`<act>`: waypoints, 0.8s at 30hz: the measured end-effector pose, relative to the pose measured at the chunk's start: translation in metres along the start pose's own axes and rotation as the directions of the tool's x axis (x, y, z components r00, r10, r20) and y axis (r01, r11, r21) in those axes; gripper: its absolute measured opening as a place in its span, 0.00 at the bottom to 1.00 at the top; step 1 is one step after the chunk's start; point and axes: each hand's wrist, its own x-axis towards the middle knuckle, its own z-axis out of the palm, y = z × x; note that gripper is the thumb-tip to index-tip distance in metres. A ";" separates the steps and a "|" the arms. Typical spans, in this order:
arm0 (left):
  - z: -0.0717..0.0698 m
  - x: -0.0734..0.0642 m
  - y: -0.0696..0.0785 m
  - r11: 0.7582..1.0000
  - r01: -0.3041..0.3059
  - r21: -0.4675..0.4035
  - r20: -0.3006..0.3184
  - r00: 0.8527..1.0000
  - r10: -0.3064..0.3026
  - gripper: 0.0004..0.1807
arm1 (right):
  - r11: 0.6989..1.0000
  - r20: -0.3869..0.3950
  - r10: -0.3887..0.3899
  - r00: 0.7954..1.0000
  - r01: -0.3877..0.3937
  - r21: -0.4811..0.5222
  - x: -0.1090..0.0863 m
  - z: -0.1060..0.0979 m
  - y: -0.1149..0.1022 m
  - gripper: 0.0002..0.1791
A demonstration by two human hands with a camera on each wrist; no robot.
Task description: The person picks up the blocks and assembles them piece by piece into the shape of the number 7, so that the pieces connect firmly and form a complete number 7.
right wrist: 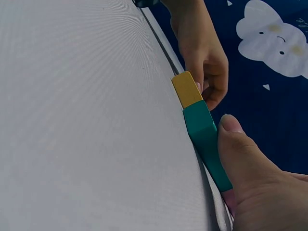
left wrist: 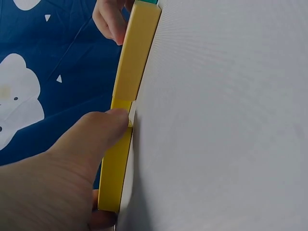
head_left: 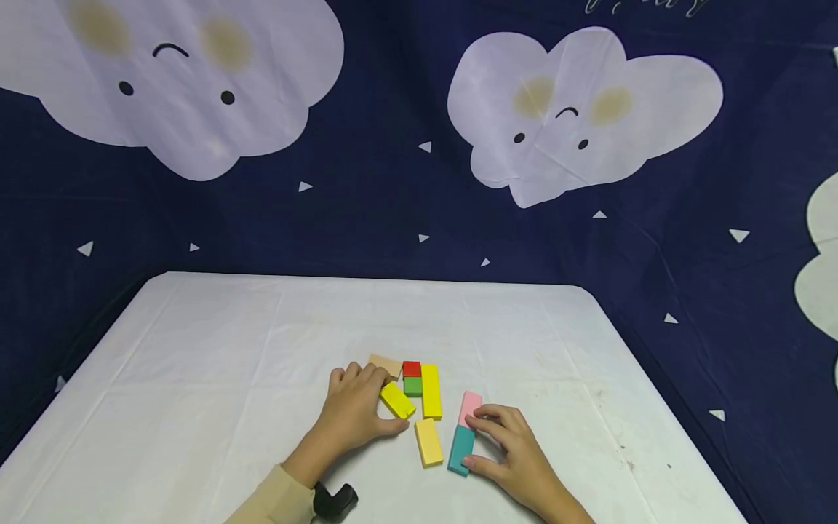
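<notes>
My left hand [head_left: 353, 411] spans a short bright yellow block [head_left: 397, 400] with its fingers at the upper end and thumb at the lower end. In the left wrist view, the thumb covers part of the yellow blocks' edges. On the right, bent fingers of my right hand [head_left: 513, 455] touch a pink block [head_left: 469, 407], while the thumb touches the side of a teal block [head_left: 461, 450]. Pink and teal lie end to end. Between the hands lies a pale yellow block [head_left: 428, 442]. My right wrist view shows the teal block [right wrist: 207, 142] beside the thumb.
A long yellow block [head_left: 431, 391] lies beside a red block [head_left: 411, 368] and a green block [head_left: 412, 386]. Partly behind the left fingers is a wooden block [head_left: 385, 365]. All lie on a white-covered table [head_left: 262, 342] before a dark blue cloud-patterned cloth [head_left: 380, 218].
</notes>
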 end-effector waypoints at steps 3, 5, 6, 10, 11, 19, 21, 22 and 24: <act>0.000 0.000 0.000 1.000 0.007 -0.010 0.004 1.000 -0.007 0.38 | 1.000 0.008 0.006 1.000 -0.006 -0.007 0.000 0.000 0.000 0.31; 0.000 0.000 -0.001 1.000 0.012 -0.020 0.007 1.000 -0.012 0.38 | 1.000 0.014 0.013 1.000 -0.013 -0.008 0.000 -0.001 -0.001 0.31; -0.001 0.000 -0.002 1.000 0.014 -0.026 0.007 1.000 -0.014 0.38 | 1.000 0.016 0.014 1.000 -0.014 -0.009 0.000 -0.001 -0.001 0.32; -0.004 -0.001 -0.004 0.999 0.024 -0.041 0.000 1.000 -0.024 0.39 | 1.000 0.013 0.011 1.000 -0.011 -0.007 0.000 -0.002 -0.001 0.32; -0.004 -0.001 -0.004 0.999 0.026 -0.041 -0.002 1.000 -0.026 0.39 | 1.000 0.011 0.007 1.000 -0.007 -0.007 0.000 -0.002 -0.001 0.32; -0.005 -0.002 -0.003 0.999 0.036 -0.035 -0.006 0.999 -0.036 0.39 | 1.000 0.005 -0.004 1.000 0.004 -0.010 0.000 0.000 0.000 0.31; -0.005 -0.003 -0.004 0.999 0.036 -0.033 -0.008 0.999 -0.036 0.38 | 1.000 0.005 -0.005 1.000 0.006 -0.015 -0.001 0.001 0.001 0.31; -0.005 -0.003 -0.004 0.999 0.035 -0.031 -0.010 0.999 -0.035 0.38 | 1.000 0.006 -0.004 1.000 0.004 -0.015 -0.001 0.001 0.001 0.31; -0.005 -0.003 -0.004 0.999 0.029 -0.032 -0.015 0.999 -0.029 0.38 | 1.000 0.003 -0.005 1.000 0.005 -0.016 0.000 0.001 0.001 0.31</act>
